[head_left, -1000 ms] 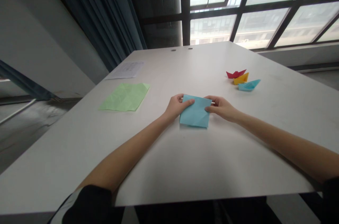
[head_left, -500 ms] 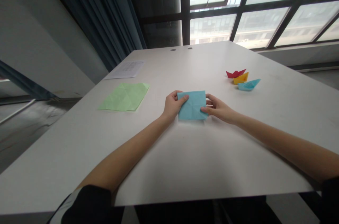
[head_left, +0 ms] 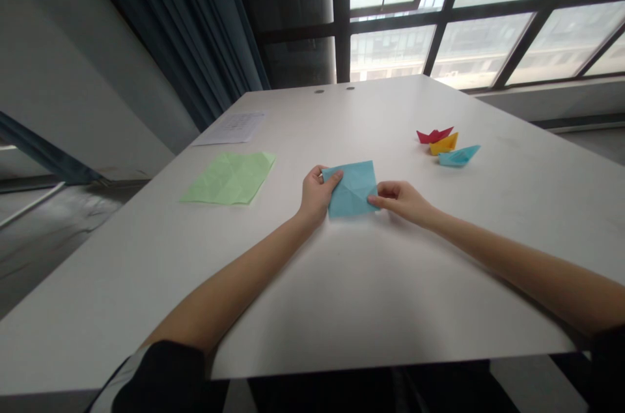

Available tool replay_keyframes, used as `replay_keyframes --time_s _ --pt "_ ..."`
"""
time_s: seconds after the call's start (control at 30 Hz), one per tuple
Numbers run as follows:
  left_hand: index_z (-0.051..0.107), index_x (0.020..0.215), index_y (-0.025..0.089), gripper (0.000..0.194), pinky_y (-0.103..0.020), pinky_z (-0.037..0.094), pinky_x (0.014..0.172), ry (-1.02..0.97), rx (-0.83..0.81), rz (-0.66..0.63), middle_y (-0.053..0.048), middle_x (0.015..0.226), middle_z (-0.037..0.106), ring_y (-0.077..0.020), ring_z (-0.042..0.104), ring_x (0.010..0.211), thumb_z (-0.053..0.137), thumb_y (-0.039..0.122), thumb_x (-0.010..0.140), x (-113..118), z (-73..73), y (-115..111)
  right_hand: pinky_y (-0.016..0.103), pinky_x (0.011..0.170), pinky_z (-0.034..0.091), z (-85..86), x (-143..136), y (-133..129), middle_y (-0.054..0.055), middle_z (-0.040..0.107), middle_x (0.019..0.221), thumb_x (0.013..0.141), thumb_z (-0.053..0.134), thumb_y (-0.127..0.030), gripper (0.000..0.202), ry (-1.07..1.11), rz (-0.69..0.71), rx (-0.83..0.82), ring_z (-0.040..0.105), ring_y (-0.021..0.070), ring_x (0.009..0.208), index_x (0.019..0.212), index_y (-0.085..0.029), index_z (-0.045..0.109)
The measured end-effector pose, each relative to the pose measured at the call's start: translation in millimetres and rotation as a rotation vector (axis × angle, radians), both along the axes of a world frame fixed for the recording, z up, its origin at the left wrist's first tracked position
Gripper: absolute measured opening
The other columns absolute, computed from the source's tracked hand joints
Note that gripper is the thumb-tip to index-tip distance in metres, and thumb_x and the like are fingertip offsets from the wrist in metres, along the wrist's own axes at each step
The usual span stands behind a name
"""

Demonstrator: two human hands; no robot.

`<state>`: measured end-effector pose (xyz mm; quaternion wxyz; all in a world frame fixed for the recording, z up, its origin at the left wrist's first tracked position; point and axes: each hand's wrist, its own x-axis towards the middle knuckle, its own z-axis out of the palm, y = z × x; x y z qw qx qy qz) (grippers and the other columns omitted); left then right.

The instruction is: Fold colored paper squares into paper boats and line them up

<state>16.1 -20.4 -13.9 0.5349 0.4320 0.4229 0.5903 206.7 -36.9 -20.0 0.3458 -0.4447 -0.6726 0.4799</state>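
A light blue square of creased origami paper (head_left: 352, 190) is held up just over the table, tilted slightly, its right side higher. My left hand (head_left: 317, 193) pinches its left edge, thumb on the front and fingers behind. At the lower right corner, my right hand (head_left: 398, 199) grips the paper between thumb and curled fingers. The back of the paper is hidden from me.
A creased green paper sheet (head_left: 229, 178) lies to the left on the white table (head_left: 312, 309). Behind it is a printed white sheet (head_left: 233, 128). Folded paper boats stand at the right: red (head_left: 434, 136), yellow (head_left: 444, 144) and blue (head_left: 459, 156).
The blue paper has turned a little counterclockwise, its upper right corner rising. My right hand's fingers have curled in more and shifted slightly left at the corner.
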Motion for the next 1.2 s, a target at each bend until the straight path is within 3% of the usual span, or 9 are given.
replay_keyframes --time_s 0.2,0.3,0.43,0.6,0.7,0.8,0.97,1.1,1.2 --pt "0.045 0.073 0.018 0.029 -0.017 0.037 0.049 0.046 -0.011 0.026 0.007 0.054 0.053 -0.0062 0.047 0.047 0.069 0.026 0.058 -2 -1.9 1 0.023 0.052 0.038 3.3 0 3 -0.004 0.053 0.057 0.059 0.072 -0.039 0.03 0.157 -0.149 -0.049 0.047 0.0085 0.053 0.063 -0.017 0.053" --pt "0.048 0.086 0.02 0.03 -0.017 0.035 0.049 0.177 0.024 -0.054 0.008 0.055 0.053 -0.0063 0.045 0.046 0.062 0.017 0.06 -5 -2.9 1 0.024 0.055 0.043 0.9 7 11 -0.004 0.055 0.058 0.06 0.072 -0.037 0.029 0.246 -0.239 -0.063 0.05 0.0095 0.055 0.073 -0.018 0.055" --pt "0.061 0.089 0.019 0.029 -0.019 0.035 0.052 0.613 0.193 -0.271 0.005 0.056 0.054 -0.008 0.045 0.05 0.052 0.013 0.063 -7 -1.5 -4 0.025 0.055 0.045 -7.1 19 23 -0.005 0.056 0.062 0.058 0.073 -0.034 0.038 0.223 -0.343 0.034 0.051 0.0099 0.054 0.088 -0.021 0.053" --pt "0.071 0.089 0.021 0.03 -0.024 0.041 0.061 1.073 0.301 -0.303 0.001 0.061 0.06 -0.0125 0.05 0.057 0.049 0.019 0.07 -6 -3.1 -13 0.032 0.065 0.049 -14.1 26 29 0.005 0.06 0.097 0.067 0.065 -0.035 0.028 -0.02 -0.394 0.287 0.059 0.0152 0.072 0.089 -0.02 0.056" --pt "0.072 0.088 0.021 0.026 -0.028 0.043 0.066 1.241 0.31 -0.266 -0.002 0.059 0.059 -0.0173 0.053 0.063 0.051 0.026 0.074 -6 -5.7 -16 0.035 0.071 0.049 -12.1 25 25 0.007 0.061 0.098 0.074 0.057 -0.034 0.018 -0.256 -0.317 0.48 0.058 0.0201 0.086 0.085 -0.02 0.062" --pt "0.072 0.082 0.021 0.021 -0.032 0.044 0.07 1.383 0.387 -0.226 -0.006 0.063 0.06 -0.0229 0.054 0.076 0.054 0.031 0.075 -6 -3.9 -19 0.039 0.083 0.045 -10.3 21 20 0.006 0.066 0.093 0.079 0.053 -0.031 0.016 -0.428 -0.132 0.631 0.057 0.0214 0.09 0.084 -0.021 0.065" --pt "0.066 0.074 0.018 0.02 -0.034 0.044 0.081 1.506 0.628 -0.367 -0.008 0.088 0.063 -0.0233 0.052 0.093 0.051 0.031 0.08 -6 3.7 -20 0.04 0.089 0.041 -13.2 16 14 0.004 0.069 0.094 0.082 0.05 -0.027 0.019 -0.58 0.088 0.706 0.058 0.0222 0.094 0.089 -0.022 0.067" --pt "0.058 0.104 0.017 0.029 -0.036 0.038 0.095 1.52 0.646 -0.46 -0.01 0.118 0.057 -0.0221 0.048 0.113 0.043 0.032 0.085 -8 -2.5 -17 0.04 0.09 0.041 -15.0 14 12 0.004 0.069 0.099 0.084 0.046 -0.026 0.023 -0.641 0.123 0.704 0.057 0.0227 0.099 0.096 -0.022 0.066" --pt "0.036 0.132 0.016 0.052 -0.043 0.026 0.104 1.578 0.529 -0.494 -0.012 0.141 0.036 -0.0242 0.032 0.13 0.034 0.043 0.088 -8 -11.1 -16 0.042 0.093 0.039 -16.0 15 12 0.004 0.067 0.107 0.084 0.046 -0.03 0.027 -0.668 0.124 0.697 0.054 0.0245 0.106 0.103 -0.023 0.064"
